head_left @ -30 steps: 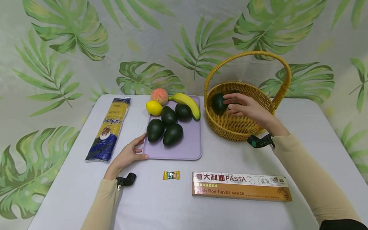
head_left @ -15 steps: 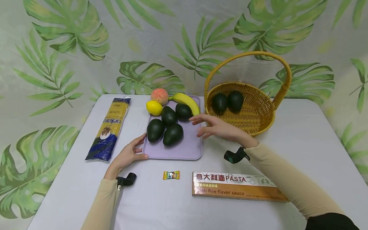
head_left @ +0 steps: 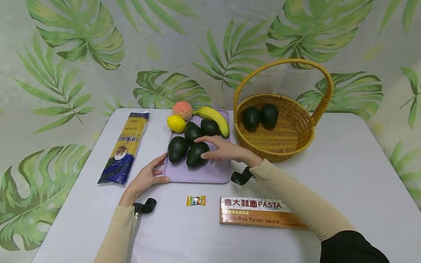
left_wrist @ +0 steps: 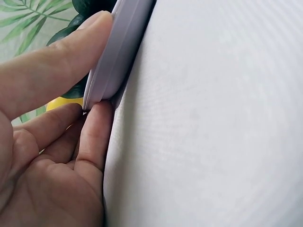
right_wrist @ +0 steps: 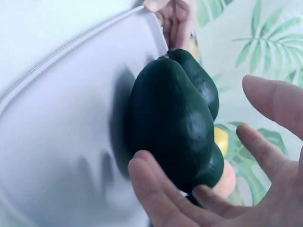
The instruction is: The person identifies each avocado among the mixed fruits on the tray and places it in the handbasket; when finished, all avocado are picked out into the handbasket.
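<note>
The lilac tray (head_left: 212,172) bears several dark green avocados, a banana (head_left: 215,120) and a lemon (head_left: 176,123). My left hand (head_left: 143,181) holds the tray's near left corner between thumb and fingers; the left wrist view shows the thumb (left_wrist: 71,59) at the rim. Over the tray, my right hand (head_left: 227,150) reaches to the front right avocado (head_left: 194,156), fingers spread and overlapping it. Seen from the right wrist, thumb and fingers stand apart around that avocado (right_wrist: 170,123), with fingertips (right_wrist: 142,165) right at its side.
A wicker basket (head_left: 276,151) with a tall handle stands at the back right, two avocados (head_left: 268,116) inside. A peach (head_left: 182,110) sits at the tray's far left corner. Around lie a pasta bag (head_left: 124,148), a small wrapped candy (head_left: 195,200) and a pasta box (head_left: 256,212).
My right hand has let go of an avocado in the basket, now the second one there, and has moved left to the tray's front right avocado. The left hand has stayed at the corner.
</note>
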{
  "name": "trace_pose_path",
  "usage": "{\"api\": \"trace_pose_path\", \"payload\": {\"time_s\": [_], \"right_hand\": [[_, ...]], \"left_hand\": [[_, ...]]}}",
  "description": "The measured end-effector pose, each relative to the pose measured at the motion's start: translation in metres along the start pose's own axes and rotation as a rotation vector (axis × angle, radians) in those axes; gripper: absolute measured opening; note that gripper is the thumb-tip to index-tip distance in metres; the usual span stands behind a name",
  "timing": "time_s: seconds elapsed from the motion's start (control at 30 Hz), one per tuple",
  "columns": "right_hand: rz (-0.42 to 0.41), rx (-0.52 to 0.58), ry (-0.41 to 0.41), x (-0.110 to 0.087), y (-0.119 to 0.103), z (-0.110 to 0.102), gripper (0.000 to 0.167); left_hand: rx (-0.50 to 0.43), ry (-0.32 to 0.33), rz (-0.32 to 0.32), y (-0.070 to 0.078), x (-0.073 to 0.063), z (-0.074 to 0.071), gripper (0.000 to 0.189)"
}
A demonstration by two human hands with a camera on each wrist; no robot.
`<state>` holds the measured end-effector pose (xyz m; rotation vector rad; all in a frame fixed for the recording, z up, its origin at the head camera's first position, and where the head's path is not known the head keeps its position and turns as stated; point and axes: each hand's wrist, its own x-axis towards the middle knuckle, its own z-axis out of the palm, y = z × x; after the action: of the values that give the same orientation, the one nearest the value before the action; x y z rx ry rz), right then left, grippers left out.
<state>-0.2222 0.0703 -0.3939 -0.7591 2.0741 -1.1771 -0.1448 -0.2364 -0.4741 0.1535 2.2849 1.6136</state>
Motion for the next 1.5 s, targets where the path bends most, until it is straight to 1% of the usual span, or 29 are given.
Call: {"api": "trace_pose_path", "payload": {"time_s": [0.2, 0.3, 0.37, 0.43, 0.6, 0.83, 1.0, 1.1, 1.27, 1.5], "right_hand": [[0.098, -0.012, 0.031, 0.018, 0.000, 0.011, 0.054], [0.110, -0.028, 0.051, 0.023, 0.000, 0.016, 0.053], [0.102, -0.031, 0.064, 0.025, 0.001, 0.018, 0.052], [0.077, -0.037, 0.074, 0.025, 0.002, 0.019, 0.049], [0.004, -0.037, 0.098, 0.018, 0.001, 0.013, 0.041], [-0.024, 0.052, 0.096, -0.009, -0.007, -0.010, 0.036], [-0.075, 0.069, 0.114, -0.033, -0.008, -0.030, 0.037], [-0.097, 0.074, 0.136, -0.050, -0.003, -0.044, 0.041], [-0.111, 0.101, 0.214, -0.078, 0.009, -0.070, 0.047], [-0.103, 0.148, 0.355, -0.117, 0.037, -0.110, 0.044]], "left_hand": [[-0.009, -0.001, -0.001, 0.000, -0.001, 0.001, 0.093], [-0.011, -0.002, 0.003, 0.001, -0.001, 0.001, 0.093], [-0.010, -0.003, 0.006, 0.001, -0.001, 0.001, 0.093], [-0.006, -0.002, 0.008, 0.002, -0.001, 0.001, 0.093], [0.006, 0.003, 0.008, 0.002, -0.001, 0.001, 0.093], [-0.003, 0.002, 0.012, 0.000, 0.001, 0.000, 0.093], [-0.010, -0.001, 0.016, 0.000, 0.001, 0.001, 0.092], [-0.011, -0.003, 0.019, 0.000, 0.001, 0.001, 0.092], [-0.011, -0.003, 0.022, 0.000, 0.000, 0.001, 0.092], [-0.026, -0.009, 0.033, -0.002, 0.001, 0.000, 0.093]]}}
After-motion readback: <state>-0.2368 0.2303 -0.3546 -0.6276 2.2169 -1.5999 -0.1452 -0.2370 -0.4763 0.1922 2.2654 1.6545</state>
